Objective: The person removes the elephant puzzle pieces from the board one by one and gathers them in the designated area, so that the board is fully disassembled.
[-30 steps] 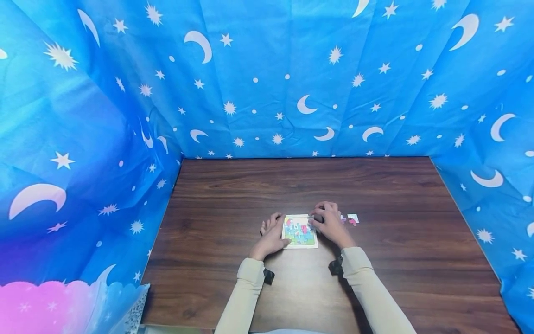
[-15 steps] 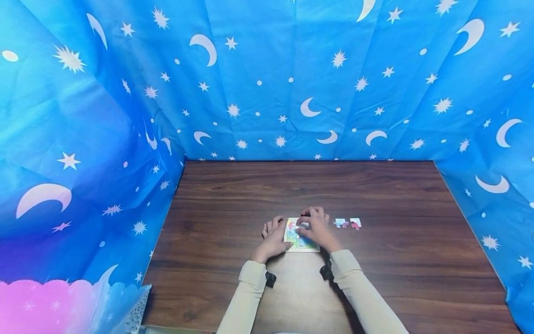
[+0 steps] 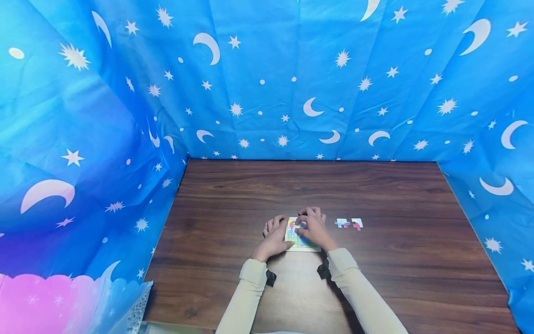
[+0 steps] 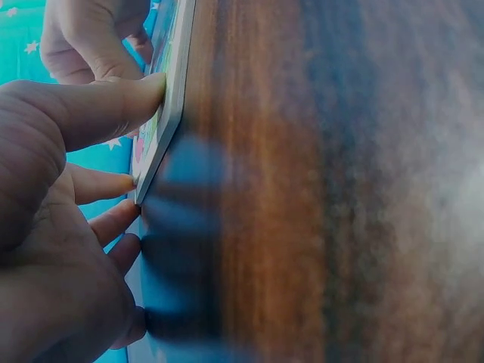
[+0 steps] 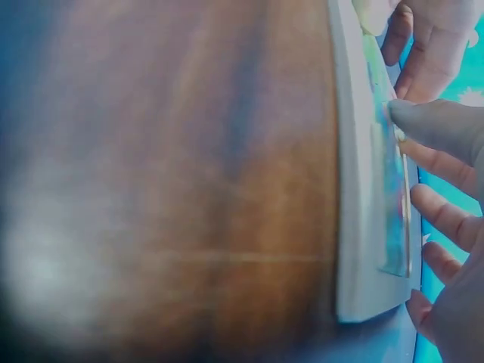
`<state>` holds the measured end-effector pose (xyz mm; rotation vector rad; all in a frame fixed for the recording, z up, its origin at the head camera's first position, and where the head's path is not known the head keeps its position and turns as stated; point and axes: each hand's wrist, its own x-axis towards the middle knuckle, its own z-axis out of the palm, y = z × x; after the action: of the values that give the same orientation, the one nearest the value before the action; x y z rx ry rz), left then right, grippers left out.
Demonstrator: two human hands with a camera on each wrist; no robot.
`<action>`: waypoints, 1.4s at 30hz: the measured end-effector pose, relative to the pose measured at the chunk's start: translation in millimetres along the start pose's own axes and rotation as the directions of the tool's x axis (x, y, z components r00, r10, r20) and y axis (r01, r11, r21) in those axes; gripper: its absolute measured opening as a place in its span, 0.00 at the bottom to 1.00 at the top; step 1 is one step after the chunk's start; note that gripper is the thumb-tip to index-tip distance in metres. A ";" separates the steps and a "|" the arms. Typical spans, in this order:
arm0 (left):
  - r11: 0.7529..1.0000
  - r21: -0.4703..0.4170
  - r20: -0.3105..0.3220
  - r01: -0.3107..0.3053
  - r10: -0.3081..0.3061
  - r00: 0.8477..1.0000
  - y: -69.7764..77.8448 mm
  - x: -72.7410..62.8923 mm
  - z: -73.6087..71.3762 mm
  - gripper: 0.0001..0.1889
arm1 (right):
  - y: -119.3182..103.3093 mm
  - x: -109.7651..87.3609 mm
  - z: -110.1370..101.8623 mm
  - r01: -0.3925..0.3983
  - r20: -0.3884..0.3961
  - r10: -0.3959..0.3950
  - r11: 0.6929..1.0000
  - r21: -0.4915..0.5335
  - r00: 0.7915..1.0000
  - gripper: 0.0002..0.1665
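Observation:
A small square jigsaw puzzle board (image 3: 308,250) with a pale rim and a colourful picture lies flat on the table. My left hand (image 3: 273,242) holds its left side, the thumb pressing on the near part while the fingers lie along the outer edge. Over the upper part of the board, my right hand (image 3: 314,230) pinches a small jigsaw piece (image 5: 400,134) between thumb and index finger, right at the picture's surface; its other fingers spread past the board's far side. That hand hides much of the picture in the head view.
Two loose jigsaw pieces, one bluish (image 3: 342,223) and one with red (image 3: 357,224), lie right of the board. Dark wood tabletop (image 3: 233,195) surrounds everything. A blue curtain (image 3: 267,93) with moons and stars encloses the back and sides.
My right hand has moved left from the board's upper right corner to its upper middle, uncovering the loose pieces. My left hand keeps its place on the board. The head view has shifted slightly.

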<state>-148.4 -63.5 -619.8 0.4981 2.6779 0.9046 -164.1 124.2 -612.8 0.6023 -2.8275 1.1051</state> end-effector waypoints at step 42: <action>0.998 -0.059 0.011 -0.007 0.007 1.000 4.9 -5.8 -4.8 0.43 | 52.7 -36.4 -61.0 -0.193 -0.163 0.185 0.981 -0.034 0.969 0.09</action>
<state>-143.8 -64.8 -612.3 0.4982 2.6326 0.9775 -156.0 212.1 -607.9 0.2315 -2.8080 1.0524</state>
